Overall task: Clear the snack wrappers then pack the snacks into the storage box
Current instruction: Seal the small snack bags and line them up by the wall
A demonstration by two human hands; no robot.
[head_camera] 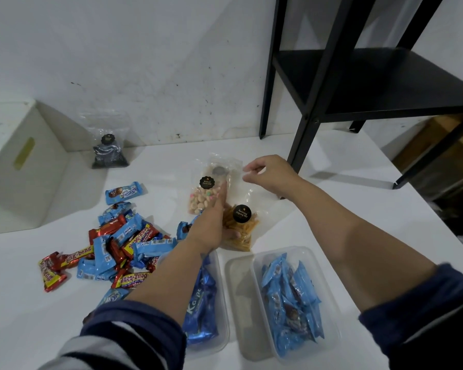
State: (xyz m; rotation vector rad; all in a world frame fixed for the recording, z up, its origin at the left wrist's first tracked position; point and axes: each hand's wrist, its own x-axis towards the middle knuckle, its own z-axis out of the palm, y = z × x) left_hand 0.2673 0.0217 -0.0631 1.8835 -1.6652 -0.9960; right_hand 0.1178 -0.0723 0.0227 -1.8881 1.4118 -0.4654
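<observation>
Two clear snack bags lie mid-table: a biscuit bag (199,202) and a bag of orange corn sticks (241,232), each with a black round label. My left hand (211,218) reaches between them and grips the left side of the corn stick bag, thumb underneath. My right hand (269,174) pinches the clear top edge of that same bag. A pile of red and blue wrapped bars (112,249) lies to the left. The white storage box (24,166) stands at the far left against the wall.
Two clear tubs sit near me: the left tub (223,316) holds blue foil packs and the right tub (332,324) several blue packets, with a lid (241,311) between. A dark snack bag (109,153) leans on the wall. A black shelf frame (358,84) stands back right.
</observation>
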